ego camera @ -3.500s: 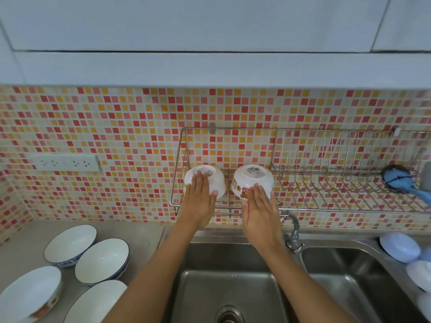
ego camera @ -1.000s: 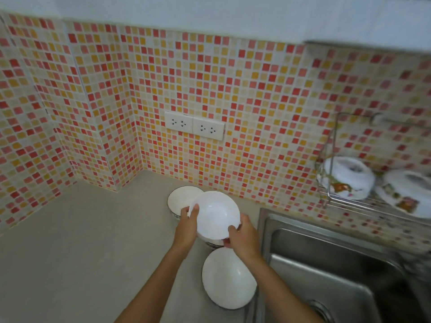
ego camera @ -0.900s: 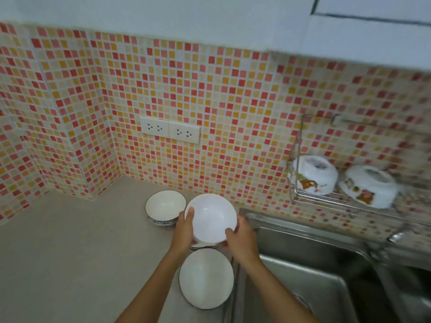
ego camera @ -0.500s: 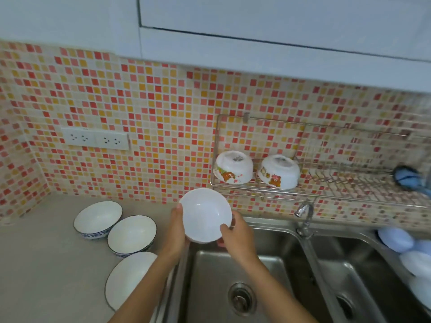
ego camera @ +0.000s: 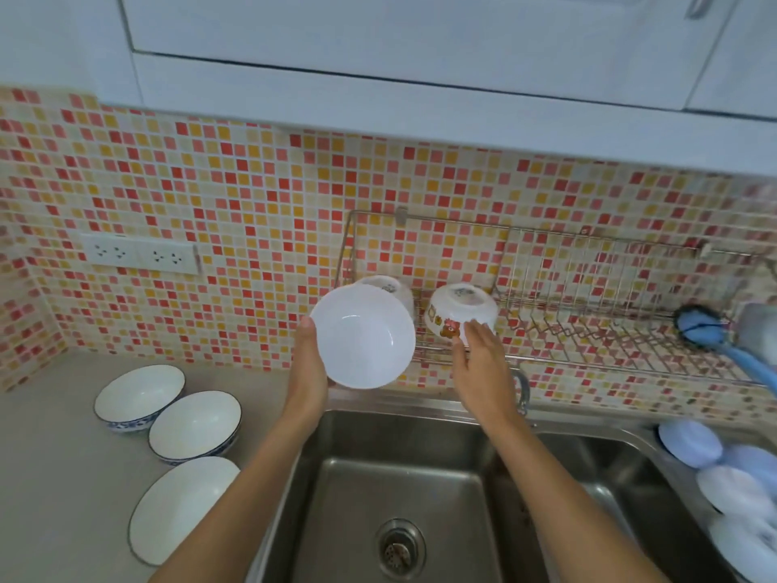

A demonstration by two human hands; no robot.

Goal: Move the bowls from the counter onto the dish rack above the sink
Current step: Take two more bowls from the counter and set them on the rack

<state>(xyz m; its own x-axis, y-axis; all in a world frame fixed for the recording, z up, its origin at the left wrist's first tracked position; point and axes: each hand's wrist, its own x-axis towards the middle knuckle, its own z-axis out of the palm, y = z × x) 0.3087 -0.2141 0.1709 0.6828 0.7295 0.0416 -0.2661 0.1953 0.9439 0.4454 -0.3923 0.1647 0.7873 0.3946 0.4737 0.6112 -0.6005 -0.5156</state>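
White bowl (ego camera: 363, 335) is held in the air, tilted with its mouth toward the camera, gripped at its left rim by the left hand (ego camera: 309, 363), thumb on the rim, fingers hidden behind. Right hand (ego camera: 481, 363) is clear of it, fingers (ego camera: 477, 330) spread open, tips touching the upturned patterned bowl (ego camera: 460, 315) on the dish rack (ego camera: 588, 330). Three bowls (ego camera: 195, 427) sit on the bench, lower left of the fingers.

Grey counter (ego camera: 54, 477) left of the sink, bearing three white bowls in a row running back toward the tiled wall: rear bowl (ego camera: 139, 396), middle bowl (ego camera: 195, 425) touching it, near bowl (ego camera: 183, 507) just beside the sink edge. Wire dish rack (ego camera: 588, 330) on the wall, carrying two upturned bowls: left (ego camera: 391, 288), right (ego camera: 460, 313).
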